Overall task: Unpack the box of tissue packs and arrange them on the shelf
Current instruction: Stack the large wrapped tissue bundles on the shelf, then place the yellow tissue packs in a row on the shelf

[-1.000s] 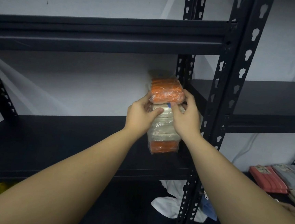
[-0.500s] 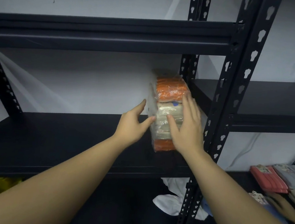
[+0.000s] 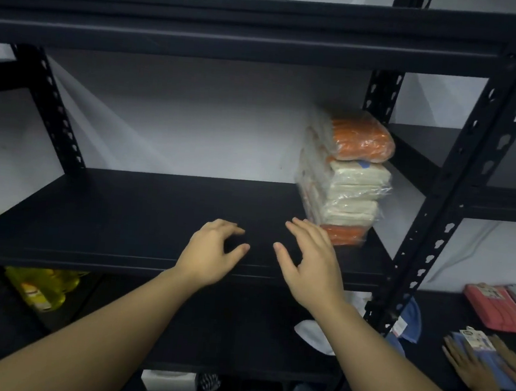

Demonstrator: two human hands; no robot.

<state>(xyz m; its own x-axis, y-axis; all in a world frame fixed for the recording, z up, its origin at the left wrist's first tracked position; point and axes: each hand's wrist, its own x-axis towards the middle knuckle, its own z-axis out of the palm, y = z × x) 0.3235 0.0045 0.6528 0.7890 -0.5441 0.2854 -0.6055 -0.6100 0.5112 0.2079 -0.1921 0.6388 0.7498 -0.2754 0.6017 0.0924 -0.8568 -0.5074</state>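
Note:
A stack of tissue packs (image 3: 347, 175) in clear wrap, orange at top and bottom with cream ones between, stands at the right end of the black shelf board (image 3: 130, 215), close to the upright post. My left hand (image 3: 211, 253) hovers over the shelf's front edge with its fingers loosely curled, holding nothing. My right hand (image 3: 310, 262) is beside it, fingers spread and relaxed, just left of the stack's base and apart from it.
Black metal uprights (image 3: 457, 181) frame the shelf on the right. Yellow bottles (image 3: 42, 288) sit on the lower level at left. On the neighbouring unit lie pink packs (image 3: 496, 306), and another person's hands (image 3: 478, 367) rest on a blue pack. White cloth (image 3: 316, 334) lies below.
Both my hands let go of the stack and drew back toward the shelf's front edge. The stack stays standing on its own at the right end.

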